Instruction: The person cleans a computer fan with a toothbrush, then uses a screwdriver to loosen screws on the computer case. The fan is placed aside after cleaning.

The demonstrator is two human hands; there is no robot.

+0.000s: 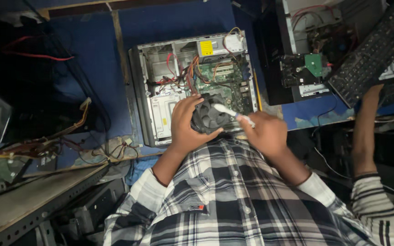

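Far left: loose wires (46, 146) and a red cable (37, 56) on a dark bench, well apart from the work. Blue table (169, 20) under everything.

Centre: open computer case (192, 86) lying flat, side panel off, green board (220, 79) and bundled coloured leads (183, 75) exposed, power supply (220, 45) at the far end.

Left hand (185, 123) curled around the black round fan (210, 117), thumb below, fingers over the left rim, gripping it firmly. Fan seated at the near edge of the case, over the board.

Right hand (265, 132) closed in a pinch grip on a small white brush (233, 113), tip lying across the fan's top right.

Judged step: brushing dust off the fan. Best done by keeping the blades locked with the left hand to prevent spinning, working light strokes from the hub outward, angling the tip between the blades, sweeping debris away from the board rather than into it. Worth avoiding the nearby leads and keeping pressure low on the thin blades.

Right: second opened case (306, 54) with a green part inside, black keyboard (375, 50) leaning over it. Another person's arm (365, 132) in a striped sleeve reaching up to the keyboard, hand hidden beneath it, grip impossible to tell.
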